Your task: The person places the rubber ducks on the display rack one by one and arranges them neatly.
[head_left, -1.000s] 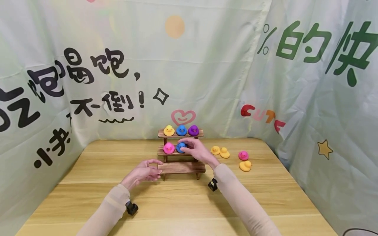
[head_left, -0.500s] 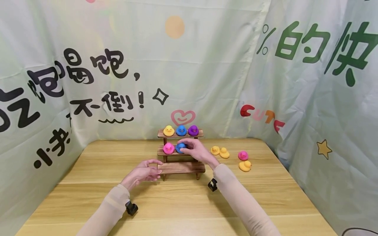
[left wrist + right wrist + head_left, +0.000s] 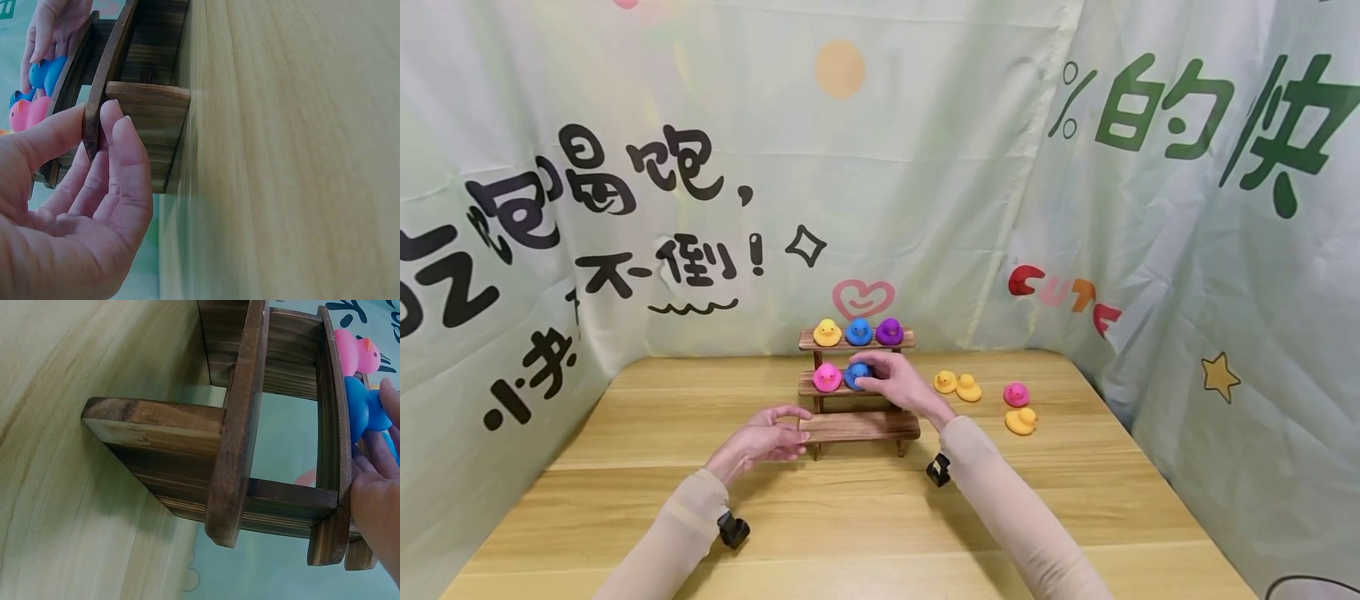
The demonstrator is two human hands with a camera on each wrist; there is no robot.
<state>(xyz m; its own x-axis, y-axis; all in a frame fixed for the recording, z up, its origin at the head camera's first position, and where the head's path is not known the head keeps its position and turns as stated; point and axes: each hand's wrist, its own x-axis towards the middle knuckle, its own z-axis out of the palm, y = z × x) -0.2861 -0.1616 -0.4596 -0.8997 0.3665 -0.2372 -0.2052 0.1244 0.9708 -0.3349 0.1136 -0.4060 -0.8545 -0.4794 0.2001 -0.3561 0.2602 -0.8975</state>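
Note:
A three-step wooden stand (image 3: 859,427) stands on the table. My left hand (image 3: 763,437) holds the left end of its lowest step; in the left wrist view the thumb (image 3: 59,134) lies above the board and the fingers below. On the middle step my right hand (image 3: 901,387) pinches a blue rubber duck (image 3: 853,378), partly covered by the fingers. Just left of it sits a pink duck (image 3: 827,377). The top step carries a yellow duck (image 3: 827,333), another blue duck (image 3: 859,332) and a purple duck (image 3: 890,332).
Right of the stand, two yellow ducks (image 3: 967,388) lie side by side on the table (image 3: 850,533). Farther right are a pink duck (image 3: 1017,394) and a yellow duck (image 3: 1021,422). A printed cloth (image 3: 925,208) hangs behind and along both sides.

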